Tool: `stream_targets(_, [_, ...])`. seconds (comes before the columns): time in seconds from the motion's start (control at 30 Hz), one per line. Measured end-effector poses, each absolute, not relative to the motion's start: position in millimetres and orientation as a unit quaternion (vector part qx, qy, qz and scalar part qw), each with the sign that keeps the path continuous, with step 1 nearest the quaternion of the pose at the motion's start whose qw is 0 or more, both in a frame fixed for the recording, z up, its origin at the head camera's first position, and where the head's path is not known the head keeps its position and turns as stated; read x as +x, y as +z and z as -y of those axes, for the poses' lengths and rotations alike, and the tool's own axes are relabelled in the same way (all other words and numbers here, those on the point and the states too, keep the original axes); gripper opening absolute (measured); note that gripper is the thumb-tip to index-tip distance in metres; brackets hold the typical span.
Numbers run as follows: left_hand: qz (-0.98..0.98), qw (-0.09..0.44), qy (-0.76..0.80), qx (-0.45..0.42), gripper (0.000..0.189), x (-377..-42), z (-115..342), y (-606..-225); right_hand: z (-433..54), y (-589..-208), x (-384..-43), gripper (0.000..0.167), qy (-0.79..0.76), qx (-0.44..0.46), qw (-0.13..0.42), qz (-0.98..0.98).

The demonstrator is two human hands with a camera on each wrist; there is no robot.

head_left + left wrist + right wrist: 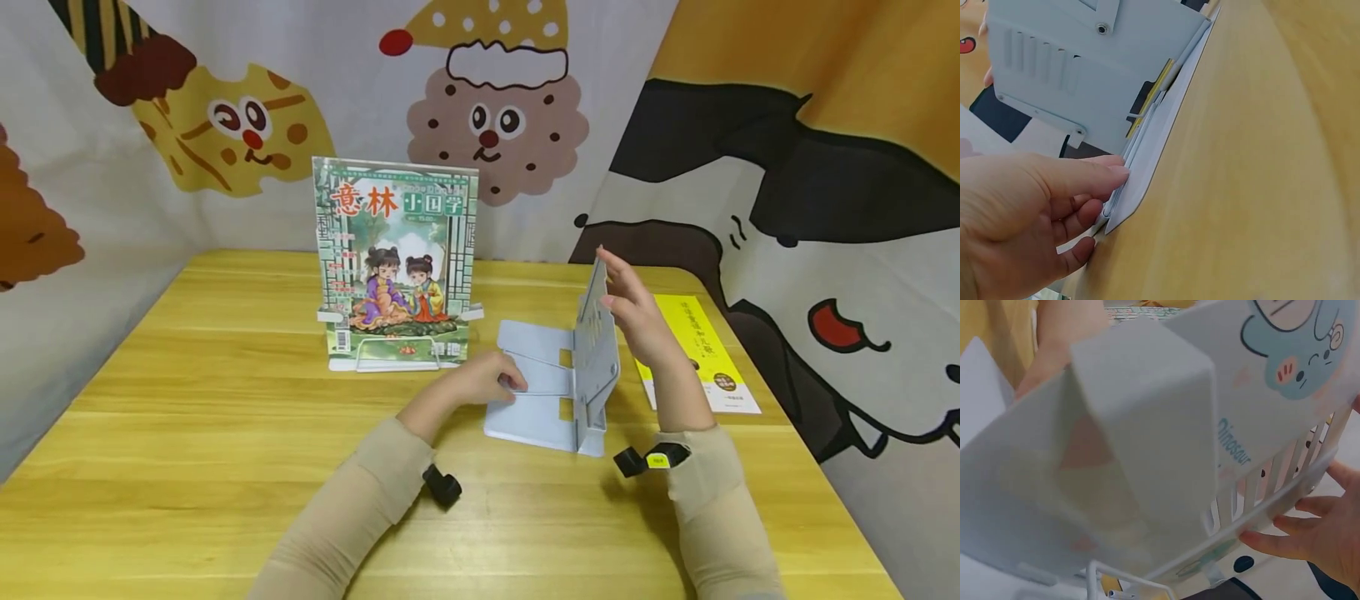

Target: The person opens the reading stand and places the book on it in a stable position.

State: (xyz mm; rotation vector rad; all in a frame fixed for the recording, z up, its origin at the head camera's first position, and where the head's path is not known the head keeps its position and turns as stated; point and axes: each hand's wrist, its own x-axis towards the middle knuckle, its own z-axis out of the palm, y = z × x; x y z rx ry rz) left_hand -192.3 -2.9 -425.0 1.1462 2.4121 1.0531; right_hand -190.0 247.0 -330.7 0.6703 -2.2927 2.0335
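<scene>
My left fingers (1100, 178) pinch the grey bookstand (532, 427) at its base; my right fingers (1275, 544), spread, touch its upright panel (597, 350), lettered "Dinosaur". Magazine (397, 275) behind reads 意林 小国学.

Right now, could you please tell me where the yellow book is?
In the head view, the yellow book lies on the table, right of the grey stand, partly behind the right hand.

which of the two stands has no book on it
The light grey hinged stand at right; the white stand at left holds a green illustrated magazine.
</scene>
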Motion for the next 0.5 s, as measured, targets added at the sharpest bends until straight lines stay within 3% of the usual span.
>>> stream_targets(0.5, [-0.840,0.164,0.358,0.373,0.013,-196.4,1.0,-425.8,-248.8,-338.0,-208.5,0.068,0.666,0.245,-0.027,0.704])
